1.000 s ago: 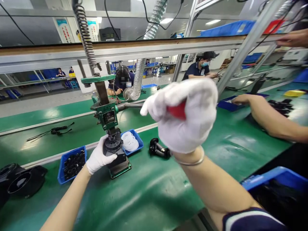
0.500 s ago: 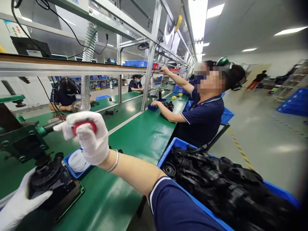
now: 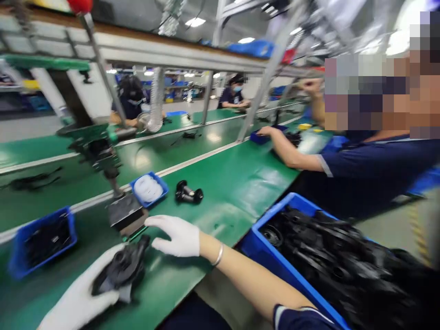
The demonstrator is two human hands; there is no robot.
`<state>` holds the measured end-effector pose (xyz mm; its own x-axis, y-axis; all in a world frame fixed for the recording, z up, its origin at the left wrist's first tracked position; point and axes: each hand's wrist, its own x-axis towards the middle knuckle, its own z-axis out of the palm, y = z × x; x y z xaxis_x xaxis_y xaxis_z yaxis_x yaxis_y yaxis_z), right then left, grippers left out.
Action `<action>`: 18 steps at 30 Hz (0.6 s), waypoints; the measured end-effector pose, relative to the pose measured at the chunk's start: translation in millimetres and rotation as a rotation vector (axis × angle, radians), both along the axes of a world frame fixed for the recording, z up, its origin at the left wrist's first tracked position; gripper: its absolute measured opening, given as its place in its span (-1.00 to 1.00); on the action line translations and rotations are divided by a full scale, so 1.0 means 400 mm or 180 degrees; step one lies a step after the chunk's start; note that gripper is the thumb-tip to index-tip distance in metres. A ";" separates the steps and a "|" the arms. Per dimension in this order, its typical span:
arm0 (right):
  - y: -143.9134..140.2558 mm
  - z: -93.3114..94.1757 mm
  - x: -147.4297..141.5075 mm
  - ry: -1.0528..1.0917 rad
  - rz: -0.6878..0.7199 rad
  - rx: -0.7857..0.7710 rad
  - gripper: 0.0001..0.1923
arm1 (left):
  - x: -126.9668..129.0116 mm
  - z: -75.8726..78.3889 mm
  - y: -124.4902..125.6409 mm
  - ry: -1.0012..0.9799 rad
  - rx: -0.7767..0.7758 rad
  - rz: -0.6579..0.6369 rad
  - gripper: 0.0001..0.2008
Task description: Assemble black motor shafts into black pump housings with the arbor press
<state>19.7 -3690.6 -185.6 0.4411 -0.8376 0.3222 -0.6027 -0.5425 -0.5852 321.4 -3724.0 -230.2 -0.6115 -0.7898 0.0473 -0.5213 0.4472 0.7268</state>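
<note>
1. At far left on the green surface [image 3: 220, 183]: blue tray [image 3: 41, 240] w/ small black parts, close to the near edge.
2. L hand [image 3: 79, 300], white glove, grip closed round a black housing [image 3: 122, 268]; it's held just above the surface, low in view, tilted, round face up. Frame is blurred, so fine detail can't be read.
3. Housing looks like rigid moulded plastic: prob. light, stiff, not fragile. Smooth shell could slip in a cotton glove. Best hold looks like under the body w/ thumb over the rim, as now.
4. Behind it: green press [image 3: 99, 146] w/ a dark base plate [image 3: 125, 213], nothing on the plate. Long lever runs up to a red knob [image 3: 79, 5] at top edge of view.
5. R hand [image 3: 177, 236], gloved, lies flat, fingers spread, holding nothing; fingertips near the base plate and just beside the housing's upper end.
6. Past that: small blue tray of white rings [image 3: 148, 189], touching or nearly touching the plate's right side; black part [image 3: 188, 193] lies loose on the surface.
7. Room: open green patch right of the R hand up to the near edge. Press column and lever crowd the left.
8. Right: big blue bin [image 3: 275, 263] of black housings sits off the surface edge. Co-worker's arm [image 3: 292, 153] rests further along, well apart.
</note>
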 end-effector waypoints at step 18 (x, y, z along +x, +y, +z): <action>-0.075 -0.077 0.070 0.0583 0.0682 -0.0656 -0.42 | -0.027 0.045 0.037 -0.0518 -0.0129 0.0211 0.20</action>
<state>47.8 -3720.5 -216.3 0.6659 -0.6453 0.3743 -0.5472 -0.7636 -0.3428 310.7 -3709.0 -212.1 -0.5603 -0.8281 -0.0153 -0.6599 0.4352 0.6125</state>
